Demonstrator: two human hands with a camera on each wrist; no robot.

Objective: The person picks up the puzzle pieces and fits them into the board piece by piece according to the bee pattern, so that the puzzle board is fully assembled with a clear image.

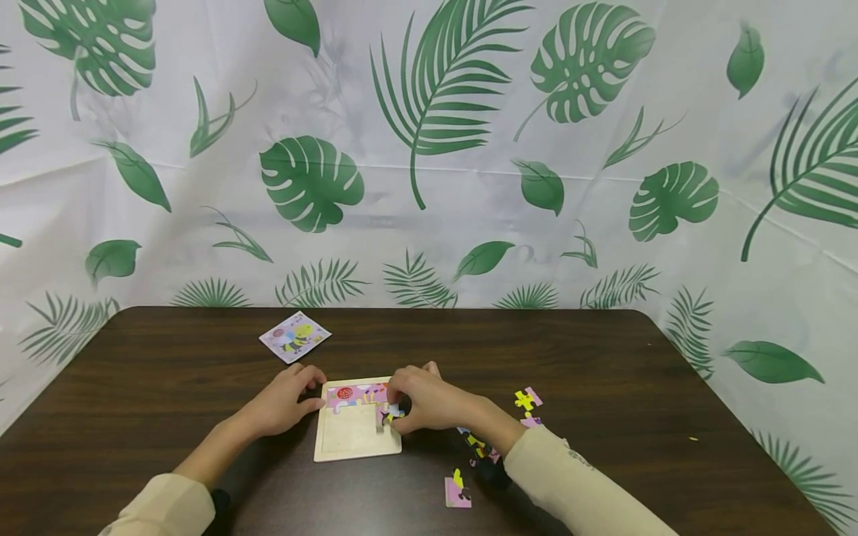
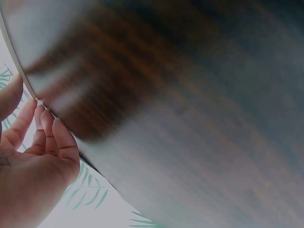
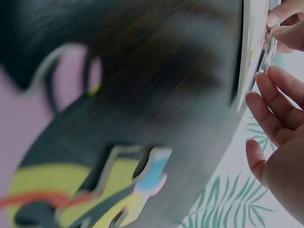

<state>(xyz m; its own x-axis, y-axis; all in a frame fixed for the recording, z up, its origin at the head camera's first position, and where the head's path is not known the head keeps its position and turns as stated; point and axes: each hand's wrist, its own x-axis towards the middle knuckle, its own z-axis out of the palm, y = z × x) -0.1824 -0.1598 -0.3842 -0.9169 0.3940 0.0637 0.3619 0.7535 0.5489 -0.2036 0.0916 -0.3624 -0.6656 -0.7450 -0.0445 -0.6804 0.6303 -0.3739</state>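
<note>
A square wooden puzzle tray (image 1: 355,443) lies on the table, with joined pink pieces (image 1: 362,394) along its far edge. At its left rim, my left hand (image 1: 284,402) touches the wood with thumb and fingertips. The left wrist view shows that hand (image 2: 45,152) against the thin edge, fingers bent loosely. Over the tray's right side, my right hand (image 1: 429,400) pinches a puzzle piece (image 1: 383,414) between thumb and fingers, tilted up on edge. In the right wrist view the piece (image 3: 270,51) shows edge-on by the fingertips; the right hand (image 3: 285,114) partly covers the tray's right rim.
A picture card (image 1: 295,337) of a bee lies behind the left hand. Loose pieces lie right of the tray: a yellow and pink one (image 1: 527,399), a pink one (image 1: 458,491) nearer me, and several (image 1: 477,444) partly under the right forearm. A leaf-patterned cloth (image 1: 429,223) hangs behind the table.
</note>
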